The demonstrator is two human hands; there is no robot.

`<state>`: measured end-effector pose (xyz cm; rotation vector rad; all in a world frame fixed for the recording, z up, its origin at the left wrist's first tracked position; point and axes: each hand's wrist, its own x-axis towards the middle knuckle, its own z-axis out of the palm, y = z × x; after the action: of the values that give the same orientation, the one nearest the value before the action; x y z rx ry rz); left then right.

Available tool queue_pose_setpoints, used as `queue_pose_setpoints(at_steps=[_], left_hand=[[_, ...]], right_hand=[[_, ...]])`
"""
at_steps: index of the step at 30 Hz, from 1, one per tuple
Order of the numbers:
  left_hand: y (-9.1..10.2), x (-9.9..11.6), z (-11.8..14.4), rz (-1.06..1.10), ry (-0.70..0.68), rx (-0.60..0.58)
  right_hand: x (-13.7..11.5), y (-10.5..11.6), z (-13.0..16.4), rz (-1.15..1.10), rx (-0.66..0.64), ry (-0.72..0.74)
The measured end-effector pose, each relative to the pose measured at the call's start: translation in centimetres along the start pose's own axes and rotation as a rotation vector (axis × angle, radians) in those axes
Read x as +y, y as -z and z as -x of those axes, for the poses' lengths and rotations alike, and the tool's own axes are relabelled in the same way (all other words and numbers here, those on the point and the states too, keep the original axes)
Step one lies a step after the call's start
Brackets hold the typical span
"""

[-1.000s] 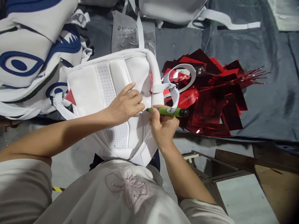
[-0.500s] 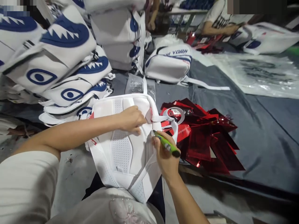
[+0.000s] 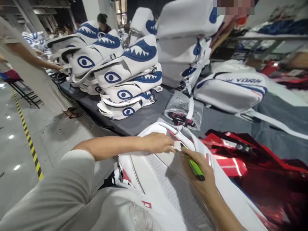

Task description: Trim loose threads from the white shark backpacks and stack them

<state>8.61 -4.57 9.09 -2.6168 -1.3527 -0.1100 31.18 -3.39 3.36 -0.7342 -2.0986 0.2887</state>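
A white backpack (image 3: 146,176) lies in front of me with its dotted mesh back panel facing up. My left hand (image 3: 158,142) is closed near its top edge, pinching a small white piece of the bag, perhaps a strap end or tab. In my right hand (image 3: 204,170) is a green pen-like tool (image 3: 194,165) with black ends, gripped along its barrel. Its dark tip points at the white piece beside my left fingertips; whether it touches cannot be made out. My right forearm crosses the lower part of the bag.
White-and-blue shark-face backpacks (image 3: 130,77) are stacked at the back left. Another backpack (image 3: 231,89) lies at the right. A clear plastic bag (image 3: 184,110) and shiny red sheets (image 3: 264,179) lie on the dark table. A person (image 3: 36,64) stands at the far left.
My view has swung left. The backpack is turned and lies nearer, and my left hand has moved from the panel to the top edge, close to the green tool's tip.
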Motion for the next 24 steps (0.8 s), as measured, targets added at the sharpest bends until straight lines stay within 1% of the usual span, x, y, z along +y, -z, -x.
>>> queue_pose_setpoints(at_steps=[2, 4, 5, 7, 9, 10, 13, 15, 16, 18, 20, 21, 22, 24], left_hand=[[-1.6, -1.4, -0.3, -0.017, 0.062, 0.056], [-2.1, -2.4, -1.1, -0.024, 0.139, 0.088], [-2.2, -2.7, -1.7, -0.024, 0.166, 0.075], [-2.6, -3.3, -3.1, -0.005, 0.187, -0.006], [-3.4, -3.7, -4.3, 0.038, 0.146, -0.099], [-3.9, -3.7, -4.7, 0.068, 0.116, -0.122], [-4.9, -3.4, -4.8, 0.176, 0.031, -0.155], [-5.3, -3.1, -4.5, 0.213, 0.005, -0.152], [-5.4, -3.0, -4.4, 0.215, -0.025, -0.132], [-5.6, -2.7, -4.2, 0.202, -0.095, -0.071], [-5.9, -2.1, -4.2, 0.17, -0.147, -0.047], [-6.0, -1.7, -4.2, 0.147, -0.156, -0.064], [-6.2, -1.3, -4.3, 0.121, -0.149, -0.096], [-6.6, -0.7, -4.6, 0.074, -0.106, -0.159]], right_hand=[[1.7, -1.3, 0.9, 0.038, 0.006, -0.046], [2.3, -2.1, 1.1, 0.059, -0.003, -0.074], [2.1, -2.3, 1.1, 0.06, -0.004, -0.083], [1.0, -2.4, 1.0, 0.051, 0.002, -0.096], [-0.6, -2.4, 1.2, 0.043, 0.007, -0.101], [-1.4, -2.4, 1.4, 0.038, -0.001, -0.095], [-3.0, -1.9, 1.9, 0.01, -0.066, -0.078], [-3.1, -1.4, 2.1, -0.013, -0.106, -0.102], [-3.0, -1.1, 2.2, -0.023, -0.11, -0.141], [-2.7, -0.7, 2.3, -0.033, -0.064, -0.27], [-2.7, -0.4, 2.3, -0.025, -0.027, -0.372], [-2.7, -0.3, 2.3, -0.02, -0.049, -0.37], [-2.7, -0.2, 2.1, -0.018, -0.095, -0.333], [-2.6, 0.3, 1.7, -0.034, -0.242, -0.248]])
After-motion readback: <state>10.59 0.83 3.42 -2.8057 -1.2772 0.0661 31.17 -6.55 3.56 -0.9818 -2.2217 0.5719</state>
